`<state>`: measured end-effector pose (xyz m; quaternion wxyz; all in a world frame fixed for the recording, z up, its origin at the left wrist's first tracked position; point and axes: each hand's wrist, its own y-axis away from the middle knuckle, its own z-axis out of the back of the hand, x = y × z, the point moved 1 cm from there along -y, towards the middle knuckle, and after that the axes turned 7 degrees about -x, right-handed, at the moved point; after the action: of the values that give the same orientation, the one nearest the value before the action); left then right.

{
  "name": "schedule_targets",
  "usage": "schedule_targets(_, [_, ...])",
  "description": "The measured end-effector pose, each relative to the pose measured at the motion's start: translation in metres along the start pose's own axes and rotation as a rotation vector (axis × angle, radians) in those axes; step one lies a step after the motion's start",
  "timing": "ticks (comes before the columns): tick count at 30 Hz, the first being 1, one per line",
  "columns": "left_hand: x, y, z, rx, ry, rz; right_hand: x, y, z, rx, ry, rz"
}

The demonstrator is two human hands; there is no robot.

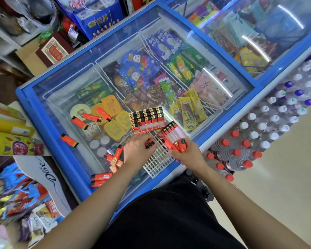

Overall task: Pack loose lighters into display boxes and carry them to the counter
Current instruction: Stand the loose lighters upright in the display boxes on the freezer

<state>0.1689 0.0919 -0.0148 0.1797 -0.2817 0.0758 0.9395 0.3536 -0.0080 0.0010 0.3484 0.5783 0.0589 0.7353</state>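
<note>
Lighters in hand: left hand (136,147) clenched on a few black-capped lighters (149,143); right-hand fingers (182,152) gripped a partly filled display box (171,136).
Bearing: box at 3 o'clock of the left hand, just beside it.
Box axis: 11-to-5.
Full box (146,119): 12 o'clock, on the freezer lid (61,97).
Loose lighters (69,140): 9 o'clock, nearer the left hand.

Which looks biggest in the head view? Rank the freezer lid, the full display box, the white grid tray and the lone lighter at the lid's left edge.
1. Freezer lid.
2. White grid tray and full display box: look about alike, and hands cover part of the tray, so unranked.
3. Lone lighter.
</note>
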Motion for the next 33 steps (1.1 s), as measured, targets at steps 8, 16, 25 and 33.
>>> schedule_targets(8, [-0.015, -0.005, 0.011, 0.092, 0.251, -0.174, 0.008, 0.004, 0.001, 0.107, -0.076, 0.049])
schedule_targets(16, [-0.010, -0.004, 0.032, 0.116, 0.508, -0.109, 0.011, -0.002, 0.005, 0.131, -0.316, -0.114])
schedule_targets(25, [-0.012, -0.005, 0.030, -0.083, 0.327, -0.038, 0.004, -0.005, 0.010, 0.072, -0.336, -0.161])
schedule_targets(33, [-0.020, -0.018, 0.015, 0.044, -0.048, -0.045, 0.011, -0.004, 0.013, -0.017, -0.154, -0.033])
